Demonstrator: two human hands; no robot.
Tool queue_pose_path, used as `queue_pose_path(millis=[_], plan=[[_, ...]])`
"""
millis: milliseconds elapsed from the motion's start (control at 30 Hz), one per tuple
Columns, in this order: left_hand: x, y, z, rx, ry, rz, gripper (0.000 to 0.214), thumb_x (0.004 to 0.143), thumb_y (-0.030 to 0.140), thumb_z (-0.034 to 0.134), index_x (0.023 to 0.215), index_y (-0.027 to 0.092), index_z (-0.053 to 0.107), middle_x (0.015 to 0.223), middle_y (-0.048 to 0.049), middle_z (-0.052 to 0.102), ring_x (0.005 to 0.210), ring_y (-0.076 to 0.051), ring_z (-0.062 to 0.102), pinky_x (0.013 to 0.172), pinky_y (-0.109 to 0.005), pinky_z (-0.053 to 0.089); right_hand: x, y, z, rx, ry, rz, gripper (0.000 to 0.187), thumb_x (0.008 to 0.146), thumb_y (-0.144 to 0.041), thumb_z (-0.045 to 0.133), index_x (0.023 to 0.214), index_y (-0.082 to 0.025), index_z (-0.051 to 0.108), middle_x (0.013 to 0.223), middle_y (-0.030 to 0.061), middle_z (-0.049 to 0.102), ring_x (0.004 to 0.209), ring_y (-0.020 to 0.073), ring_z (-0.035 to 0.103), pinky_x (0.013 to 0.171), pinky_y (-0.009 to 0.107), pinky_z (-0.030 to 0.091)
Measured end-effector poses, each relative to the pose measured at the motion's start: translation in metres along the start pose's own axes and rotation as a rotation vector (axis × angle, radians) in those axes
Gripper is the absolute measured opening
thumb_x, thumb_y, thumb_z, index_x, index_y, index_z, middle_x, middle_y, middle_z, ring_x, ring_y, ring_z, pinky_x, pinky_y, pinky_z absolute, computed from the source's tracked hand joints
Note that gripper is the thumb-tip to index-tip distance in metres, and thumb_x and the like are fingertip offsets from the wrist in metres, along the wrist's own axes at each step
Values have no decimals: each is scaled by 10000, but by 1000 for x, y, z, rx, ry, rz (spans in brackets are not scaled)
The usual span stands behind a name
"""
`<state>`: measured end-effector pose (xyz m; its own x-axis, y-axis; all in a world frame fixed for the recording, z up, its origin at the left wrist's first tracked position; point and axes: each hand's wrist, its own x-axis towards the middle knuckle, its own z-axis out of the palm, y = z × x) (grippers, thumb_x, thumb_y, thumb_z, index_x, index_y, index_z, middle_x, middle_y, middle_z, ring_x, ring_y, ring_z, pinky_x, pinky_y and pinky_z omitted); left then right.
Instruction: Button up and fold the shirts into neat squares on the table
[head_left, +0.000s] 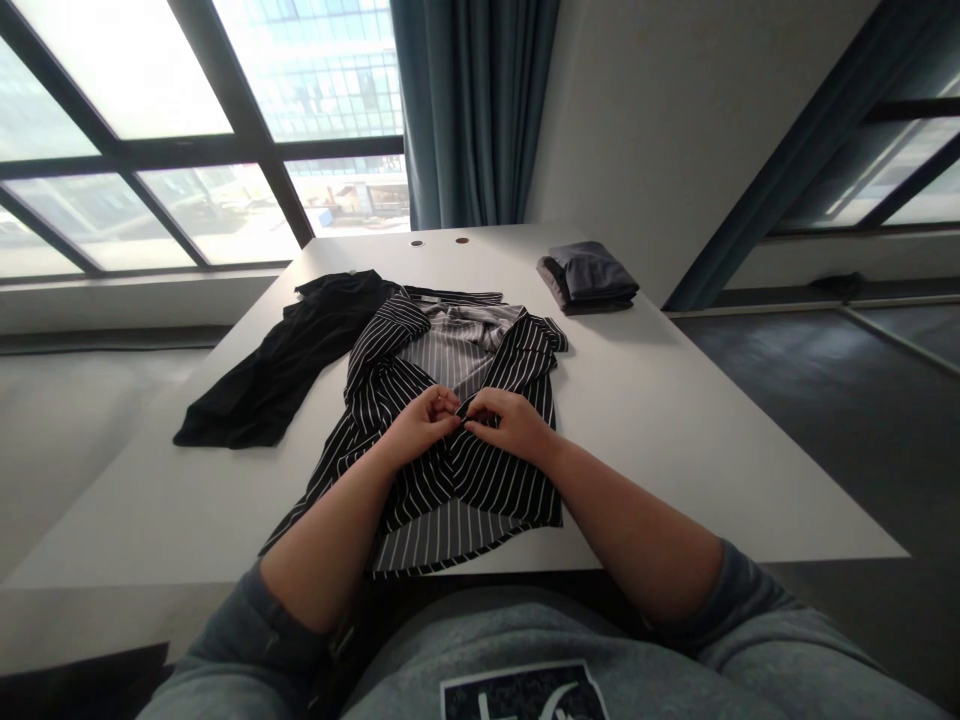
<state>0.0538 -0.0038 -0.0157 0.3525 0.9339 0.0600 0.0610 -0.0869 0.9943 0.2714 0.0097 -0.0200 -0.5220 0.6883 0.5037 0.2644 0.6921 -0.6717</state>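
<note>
A black shirt with thin white stripes [390, 380] lies spread on the white table [675, 430], front side up, its lighter inner side showing in the middle. My left hand [426, 420] and my right hand [510, 418] meet over the shirt's front opening. Both are closed in a pinch on the two front edges of the fabric, fingertips almost touching each other. Whatever small part sits between the fingertips is too small to make out.
A plain black garment [277, 370] lies crumpled to the left of the striped shirt. A folded dark grey garment [589, 275] sits at the table's far right. Large windows and a teal curtain [472, 110] stand behind the table.
</note>
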Motion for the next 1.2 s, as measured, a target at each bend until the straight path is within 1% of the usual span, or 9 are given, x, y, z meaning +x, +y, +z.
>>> queue_pose_path(millis=[333, 400, 533, 600, 733, 867, 1000, 1133, 1200], plan=[[4, -9, 0, -15, 67, 16, 246, 817, 336, 769, 928, 197, 599, 899, 6, 657, 829, -126, 622, 802, -261, 490, 0, -2, 1, 57, -13, 26, 50, 883, -171, 691, 858, -213, 704, 853, 14, 717, 768, 161, 670, 749, 301, 544], [4, -11, 0, 10, 56, 32, 228, 820, 320, 761, 907, 197, 590, 895, 6, 659, 832, -129, 623, 817, -267, 492, 0, -1, 3, 108, -49, 87, 33, 879, -197, 706, 910, -207, 708, 847, 8, 720, 753, 155, 669, 741, 294, 539], [3, -13, -1, 111, 44, 79, 210, 852, 327, 750, 927, 201, 599, 871, 4, 660, 798, -138, 614, 777, -276, 483, -1, 3, 6, 225, -48, 258, 279, 909, -268, 693, 1180, -198, 689, 785, -20, 699, 684, 138, 637, 678, 269, 514], [2, -13, 0, 149, 78, 81, 233, 845, 347, 762, 927, 206, 596, 866, 1, 672, 777, -142, 614, 758, -282, 481, -1, 6, 6, 212, -47, 290, 246, 911, -273, 685, 1142, -194, 712, 759, -22, 676, 658, 133, 606, 647, 264, 495], [2, -10, 1, 168, 125, 49, 289, 799, 375, 800, 883, 211, 577, 851, -4, 691, 743, -144, 612, 739, -288, 480, 2, 6, 4, 83, 20, 175, 26, 865, -217, 700, 854, -195, 708, 900, 33, 673, 799, 161, 634, 731, 292, 521], [2, -5, -1, 188, 108, 27, 254, 860, 417, 725, 861, 210, 578, 740, 19, 644, 645, -136, 567, 634, -269, 443, 4, 3, -6, -53, 27, 3, 110, 800, -96, 649, 802, -205, 662, 939, 46, 690, 935, 200, 649, 910, 350, 512], [-3, 2, -7, 515, -59, 59, 190, 950, 360, 596, 872, 204, 672, 795, 3, 711, 704, -151, 633, 691, -278, 467, 3, 3, -26, -75, -222, 103, 115, 788, -103, 636, 835, -191, 692, 800, 1, 683, 747, 155, 622, 763, 278, 484], [-6, 6, -12, 865, -379, 155, 173, 944, 272, 610, 996, 251, 774, 953, 11, 789, 880, -174, 714, 831, -275, 489, 2, 8, -44, 16, -620, 230, 157, 786, -137, 655, 892, -181, 761, 819, -5, 719, 761, 146, 639, 746, 247, 473], [-6, 7, -14, 947, -424, 182, 215, 950, 232, 590, 1039, 264, 783, 1025, 10, 798, 952, -182, 719, 872, -274, 491, 1, 9, -49, 97, -716, 256, 163, 803, -171, 665, 922, -181, 777, 854, 0, 731, 793, 146, 643, 759, 243, 479]])
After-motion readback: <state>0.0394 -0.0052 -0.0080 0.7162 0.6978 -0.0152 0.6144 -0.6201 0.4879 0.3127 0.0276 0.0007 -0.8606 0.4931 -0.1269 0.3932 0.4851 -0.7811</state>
